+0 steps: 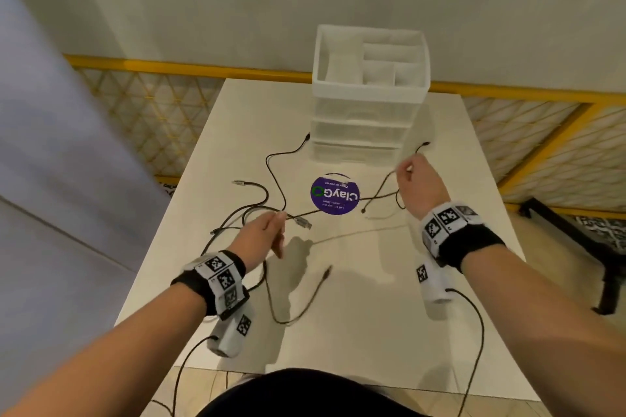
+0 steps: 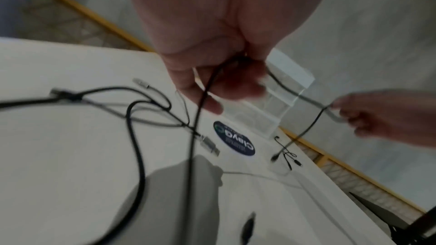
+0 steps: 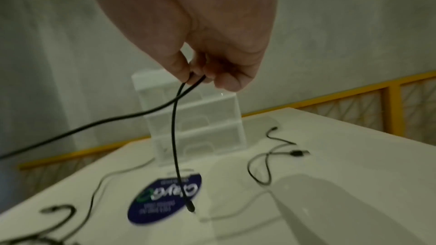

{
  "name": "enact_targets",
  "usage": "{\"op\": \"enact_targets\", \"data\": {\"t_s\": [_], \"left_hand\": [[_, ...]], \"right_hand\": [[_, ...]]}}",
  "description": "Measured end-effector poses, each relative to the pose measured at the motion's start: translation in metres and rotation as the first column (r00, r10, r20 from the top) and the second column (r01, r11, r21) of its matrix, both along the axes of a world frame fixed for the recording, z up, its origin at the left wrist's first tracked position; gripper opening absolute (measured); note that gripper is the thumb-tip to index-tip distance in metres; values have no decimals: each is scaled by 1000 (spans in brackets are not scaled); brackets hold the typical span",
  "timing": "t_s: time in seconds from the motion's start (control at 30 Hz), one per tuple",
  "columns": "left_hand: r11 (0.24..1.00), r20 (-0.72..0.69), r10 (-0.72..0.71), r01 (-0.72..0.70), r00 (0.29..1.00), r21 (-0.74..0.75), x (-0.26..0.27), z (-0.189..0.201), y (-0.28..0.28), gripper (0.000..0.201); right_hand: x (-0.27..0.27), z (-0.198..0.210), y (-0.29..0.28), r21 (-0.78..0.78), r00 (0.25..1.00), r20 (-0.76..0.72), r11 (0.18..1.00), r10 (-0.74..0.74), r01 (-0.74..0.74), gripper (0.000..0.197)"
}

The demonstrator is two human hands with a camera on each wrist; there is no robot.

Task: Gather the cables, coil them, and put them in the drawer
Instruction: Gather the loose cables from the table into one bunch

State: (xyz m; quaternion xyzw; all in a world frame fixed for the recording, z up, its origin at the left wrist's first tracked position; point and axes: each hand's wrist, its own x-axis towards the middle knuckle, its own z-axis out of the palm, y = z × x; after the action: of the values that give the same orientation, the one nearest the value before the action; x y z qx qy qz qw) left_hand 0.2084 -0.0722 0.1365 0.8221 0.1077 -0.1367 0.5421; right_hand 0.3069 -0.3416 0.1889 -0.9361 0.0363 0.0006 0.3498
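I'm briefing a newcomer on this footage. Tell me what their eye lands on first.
Both hands, the left hand and right hand, pinch one thin black cable stretched between them above the white table. Under it lies a round purple sticker; behind that stands a translucent white plastic drawer unit, its drawers closed.

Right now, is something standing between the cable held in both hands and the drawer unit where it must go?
Nothing solid does. The drawer unit stands just behind the right hand and the left hand, which pinch the black cable. Its drawers look closed, and loose cables cross the table before it.
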Motion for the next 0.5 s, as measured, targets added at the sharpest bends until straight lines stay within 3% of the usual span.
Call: {"op": "enact_targets", "data": {"t_s": [0.13,0.17,0.23,0.3,0.4,0.5], "left_hand": [[963,194,-124,71,973,259,18,28,-4,27],[941,219,-188,111,957,321,22,34,-9,27],[899,237,-268,154,934,409,28,46,-20,28],[906,278,-253,126,927,403,35,53,-30,31],[960,283,-162,85,945,267,44,62,-34,33],[944,194,-203,139,960,299,48,59,-21,37]], "right_hand": [[-23,-28,8,-360,982,-172,924,73,-131,24],[-29,-26,17,-353,980,-155,920,124,-172,26],[-40,-14,40,-201,956,-92,935,279,-292,29],[-49,-2,62,29,926,-85,929,369,-368,22],[-55,4,75,408,947,-86,878,311,-251,16],[-50,4,58,442,987,21,884,157,-150,18]]}}
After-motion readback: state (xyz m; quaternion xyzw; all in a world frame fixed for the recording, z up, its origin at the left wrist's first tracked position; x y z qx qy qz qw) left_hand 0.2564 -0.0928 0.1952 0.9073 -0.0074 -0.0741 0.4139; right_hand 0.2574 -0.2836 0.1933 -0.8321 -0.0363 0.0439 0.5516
